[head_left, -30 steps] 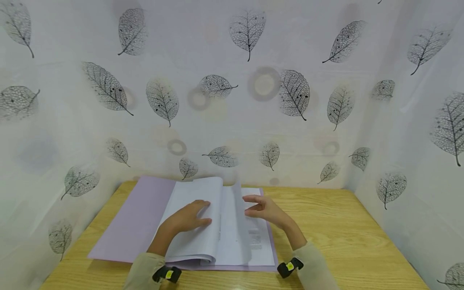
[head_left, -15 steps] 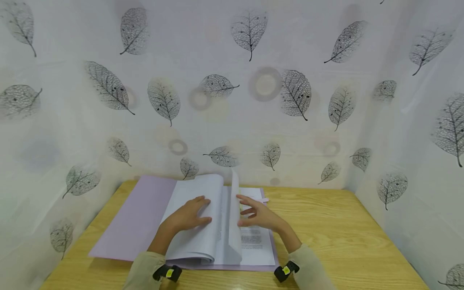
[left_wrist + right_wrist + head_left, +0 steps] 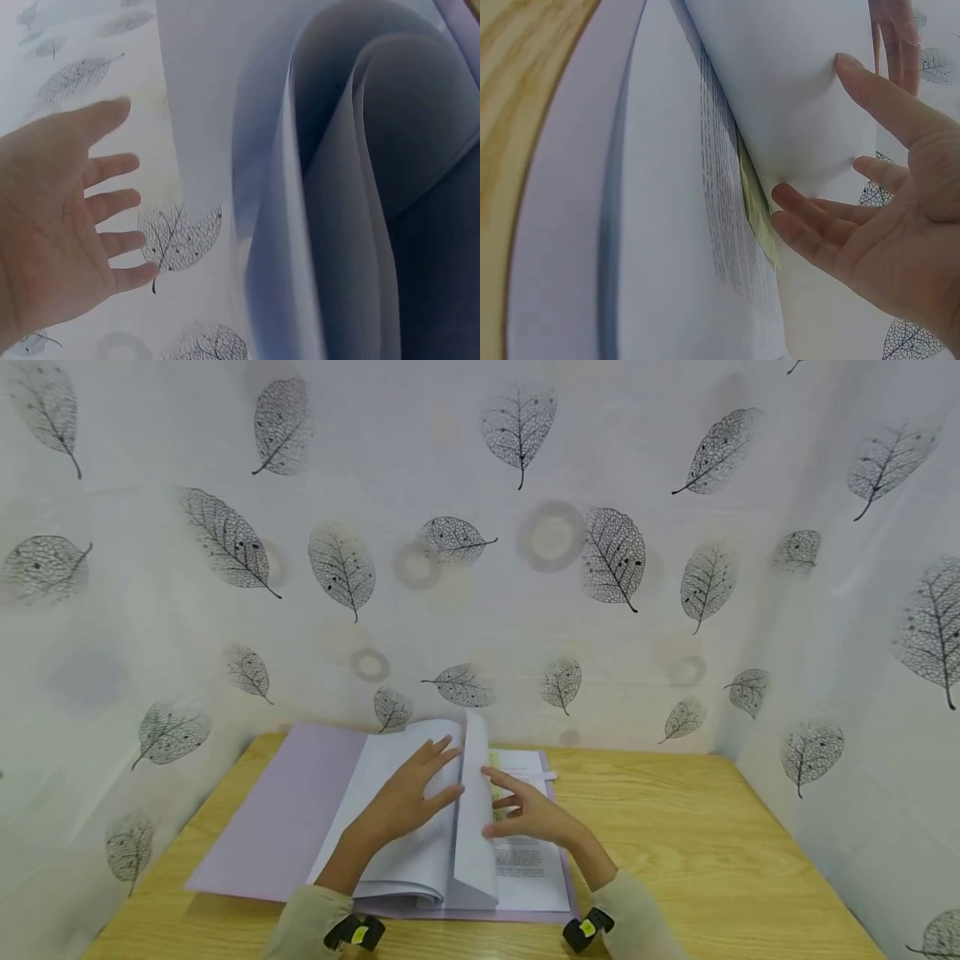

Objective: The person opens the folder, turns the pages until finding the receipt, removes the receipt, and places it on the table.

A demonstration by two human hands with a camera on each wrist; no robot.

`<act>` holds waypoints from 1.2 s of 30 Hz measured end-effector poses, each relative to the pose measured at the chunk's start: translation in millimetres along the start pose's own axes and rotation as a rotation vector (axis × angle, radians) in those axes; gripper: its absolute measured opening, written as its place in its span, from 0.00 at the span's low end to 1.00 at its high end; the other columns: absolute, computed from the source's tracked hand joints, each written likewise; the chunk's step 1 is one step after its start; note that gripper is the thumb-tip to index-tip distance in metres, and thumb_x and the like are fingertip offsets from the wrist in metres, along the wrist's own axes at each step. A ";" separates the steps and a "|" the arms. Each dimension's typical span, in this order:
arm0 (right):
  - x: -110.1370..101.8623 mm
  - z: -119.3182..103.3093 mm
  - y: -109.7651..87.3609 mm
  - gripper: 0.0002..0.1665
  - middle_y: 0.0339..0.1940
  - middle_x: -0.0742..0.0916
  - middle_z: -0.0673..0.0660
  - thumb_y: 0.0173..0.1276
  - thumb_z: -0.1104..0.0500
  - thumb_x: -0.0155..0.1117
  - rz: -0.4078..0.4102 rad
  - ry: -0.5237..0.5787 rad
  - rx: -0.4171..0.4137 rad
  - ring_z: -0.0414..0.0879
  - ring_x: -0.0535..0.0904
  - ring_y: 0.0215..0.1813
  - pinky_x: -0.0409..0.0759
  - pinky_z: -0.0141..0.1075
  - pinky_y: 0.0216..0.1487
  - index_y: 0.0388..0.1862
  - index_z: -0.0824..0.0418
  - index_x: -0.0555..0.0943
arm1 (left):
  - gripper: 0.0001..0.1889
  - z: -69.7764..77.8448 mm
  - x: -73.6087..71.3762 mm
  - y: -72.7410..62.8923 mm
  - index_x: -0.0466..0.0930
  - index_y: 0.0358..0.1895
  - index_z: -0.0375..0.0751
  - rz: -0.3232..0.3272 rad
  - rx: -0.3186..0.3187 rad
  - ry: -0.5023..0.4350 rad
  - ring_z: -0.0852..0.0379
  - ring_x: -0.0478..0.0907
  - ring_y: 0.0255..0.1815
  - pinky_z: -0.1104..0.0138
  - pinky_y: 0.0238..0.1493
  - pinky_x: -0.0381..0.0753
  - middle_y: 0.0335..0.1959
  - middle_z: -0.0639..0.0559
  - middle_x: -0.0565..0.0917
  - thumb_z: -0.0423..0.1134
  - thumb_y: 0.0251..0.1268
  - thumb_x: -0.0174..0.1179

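A lilac folder (image 3: 258, 835) lies spread on the table, holding a stack of white paper. The turned pages (image 3: 375, 852) curl over to the left in a loose roll. One white sheet (image 3: 472, 835) stands up near the middle. Against its right side rest the thumb and fingertips of my right hand (image 3: 534, 812), also seen in the right wrist view, the fingers extended. My left hand (image 3: 412, 793) hovers above the turned pages with fingers spread, holding nothing, its fingertips close to the standing sheet. A yellow-green patch (image 3: 756, 202) and printed text (image 3: 724, 187) show on the page beneath.
A pale tab (image 3: 551, 775) sticks out past the folder's right edge. Wood-grain table (image 3: 690, 843) extends to the right. A white leaf-print curtain (image 3: 495, 610) surrounds the table at the back and both sides. Both wrists wear black camera straps.
The standing sheet has swung leftward with my right hand following it, uncovering more of the printed page. My left hand has lifted off the turned pages and shifted right towards the sheet.
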State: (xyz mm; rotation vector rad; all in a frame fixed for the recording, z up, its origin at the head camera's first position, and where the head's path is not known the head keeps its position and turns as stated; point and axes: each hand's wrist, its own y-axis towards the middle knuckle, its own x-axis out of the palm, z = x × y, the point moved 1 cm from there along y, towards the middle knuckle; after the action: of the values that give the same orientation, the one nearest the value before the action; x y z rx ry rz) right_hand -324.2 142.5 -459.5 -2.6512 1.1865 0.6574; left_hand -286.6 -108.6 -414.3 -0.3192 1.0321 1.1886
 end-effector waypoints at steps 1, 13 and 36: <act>0.7 -0.2 0.3 0.55 0.84 0.60 0.61 0.67 0.53 0.74 0.001 -0.005 -0.001 0.63 0.76 0.69 0.84 0.47 0.64 0.84 0.53 0.53 | 0.33 2.3 1.2 0.4 0.68 0.76 0.47 -0.009 0.020 0.007 0.33 0.50 0.83 0.33 0.76 0.60 0.82 0.46 0.60 0.54 0.73 0.61; 8.1 -5.1 3.1 0.54 0.81 0.64 0.69 0.67 0.56 0.74 0.036 0.005 -0.042 0.64 0.78 0.67 0.81 0.57 0.64 0.84 0.58 0.53 | 0.32 5.4 2.9 -5.9 0.77 0.69 0.44 -0.190 0.017 0.126 0.29 0.48 0.82 0.30 0.78 0.49 0.78 0.40 0.67 0.49 0.61 0.72; 17.6 -4.8 8.2 0.33 0.57 0.86 0.71 0.71 0.62 0.68 -0.004 -0.018 -0.096 0.59 0.87 0.55 0.85 0.33 0.58 0.72 0.69 0.71 | 0.36 -13.1 -2.6 -7.2 0.74 0.68 0.32 -0.244 -0.178 0.095 0.27 0.61 0.76 0.35 0.77 0.59 0.72 0.29 0.71 0.49 0.61 0.72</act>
State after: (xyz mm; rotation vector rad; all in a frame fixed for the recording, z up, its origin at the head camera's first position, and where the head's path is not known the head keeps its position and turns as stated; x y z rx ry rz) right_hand -318.4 123.7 -462.9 -2.7191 1.1731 0.7544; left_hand -286.8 -122.0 -421.3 -0.6289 0.9406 1.0530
